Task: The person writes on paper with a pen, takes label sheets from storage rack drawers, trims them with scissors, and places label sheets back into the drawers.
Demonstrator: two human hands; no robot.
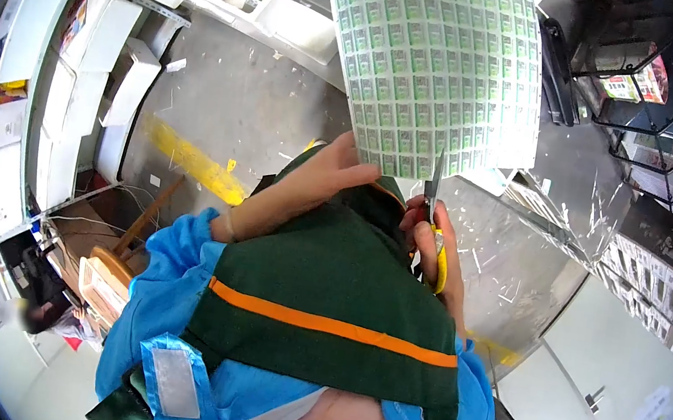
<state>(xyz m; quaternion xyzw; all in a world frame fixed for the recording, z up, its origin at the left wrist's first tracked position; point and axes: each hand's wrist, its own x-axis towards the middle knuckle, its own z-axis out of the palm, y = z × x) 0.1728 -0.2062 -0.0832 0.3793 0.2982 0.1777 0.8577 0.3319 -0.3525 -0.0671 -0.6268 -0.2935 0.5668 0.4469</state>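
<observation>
left grip (332, 167): pinching printed sheet (439, 79) by one corner; right grip (432, 244): round scissors (441, 275), blades at sheet's near edge; floor (508, 262) alongside.

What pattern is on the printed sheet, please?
The sheet has rows of green rectangles on white (head view).

A large sheet (439, 79), pale with rows of small green printed labels, stretches away slightly bowed; yellow-handled scissors (439, 249) point at its near edge, blades possibly slightly parted.
</observation>
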